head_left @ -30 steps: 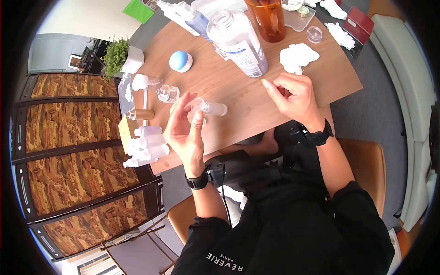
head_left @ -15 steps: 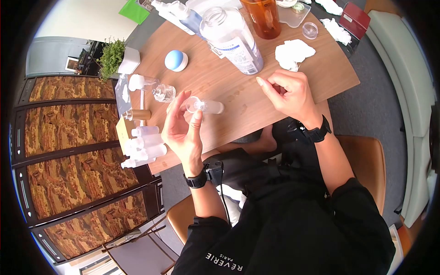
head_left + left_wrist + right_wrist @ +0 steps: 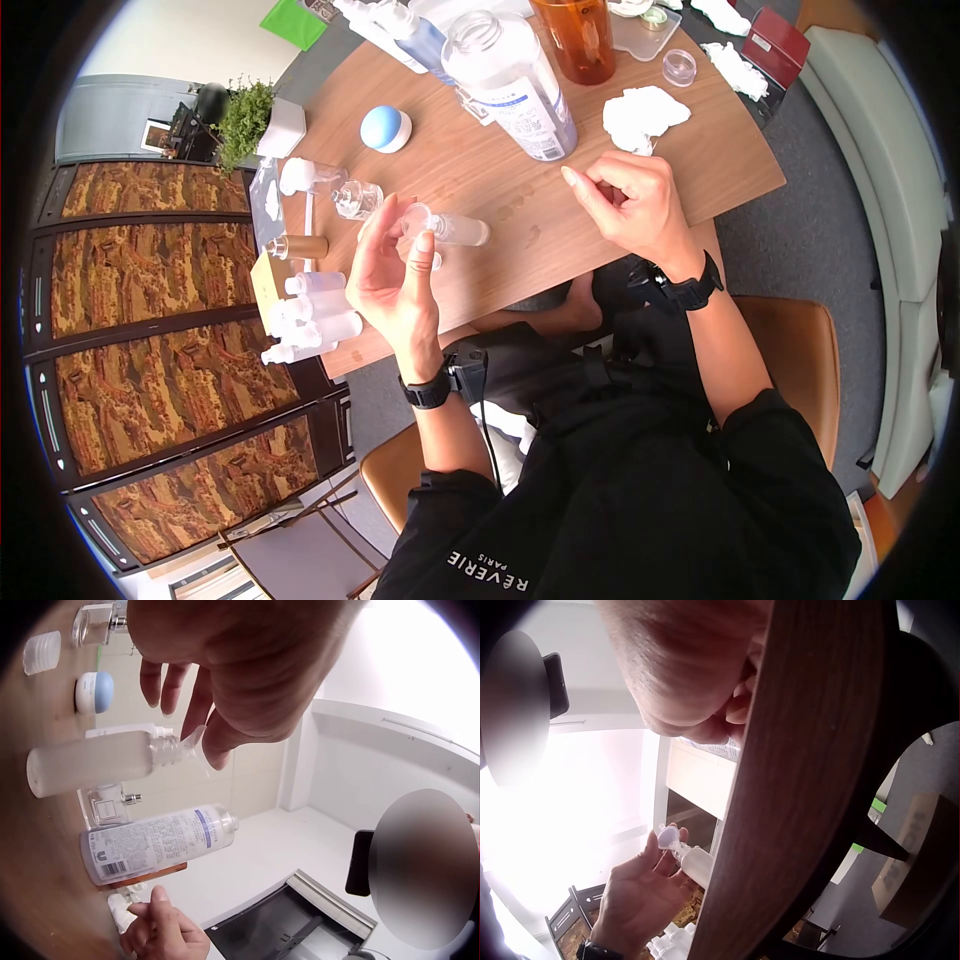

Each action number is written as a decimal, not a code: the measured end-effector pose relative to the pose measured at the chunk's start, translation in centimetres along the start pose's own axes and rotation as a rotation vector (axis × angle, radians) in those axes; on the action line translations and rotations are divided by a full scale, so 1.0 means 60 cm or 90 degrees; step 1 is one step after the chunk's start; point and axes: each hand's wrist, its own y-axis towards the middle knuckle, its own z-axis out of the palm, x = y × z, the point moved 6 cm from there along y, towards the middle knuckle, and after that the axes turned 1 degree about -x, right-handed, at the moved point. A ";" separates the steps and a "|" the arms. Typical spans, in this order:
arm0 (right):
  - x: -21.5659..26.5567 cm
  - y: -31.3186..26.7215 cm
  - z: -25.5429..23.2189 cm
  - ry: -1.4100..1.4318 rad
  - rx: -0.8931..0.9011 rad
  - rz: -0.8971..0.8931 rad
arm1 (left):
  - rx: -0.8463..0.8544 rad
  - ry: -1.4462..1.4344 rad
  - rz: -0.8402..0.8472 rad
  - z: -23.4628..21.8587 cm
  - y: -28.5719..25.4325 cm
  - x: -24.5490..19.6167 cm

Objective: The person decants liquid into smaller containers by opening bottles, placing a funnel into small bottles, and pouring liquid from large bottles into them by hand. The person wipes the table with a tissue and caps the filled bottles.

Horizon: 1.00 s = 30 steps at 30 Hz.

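My left hand [image 3: 395,295] pinches the rim of a small clear funnel [image 3: 195,741] between thumb and fingers. Its narrow end meets the threaded neck of a frosted bottle [image 3: 94,761], which stands upright on the table. In the right wrist view the funnel [image 3: 669,838] looks pale purple, tilted over the bottle [image 3: 697,864]. Loosely curled and holding nothing, my right hand [image 3: 640,205] rests by the table's near edge. Beyond it lies a crumpled white tissue [image 3: 643,118].
A large clear labelled bottle [image 3: 515,105] stands between the hands, farther back, beside an amber container [image 3: 578,40]. Left of the left hand are a glass bottle [image 3: 358,200], a gold-brown bottle [image 3: 300,247] and several frosted bottles [image 3: 318,315]. A blue-topped jar [image 3: 386,130] sits behind.
My left hand has shifted slightly left, and the funnel leans a little more away from the bottle's neck. The right hand has stayed in place.
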 end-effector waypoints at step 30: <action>-0.002 0.001 -0.006 0.077 0.053 0.002 | -0.006 -0.011 0.035 0.006 0.000 -0.015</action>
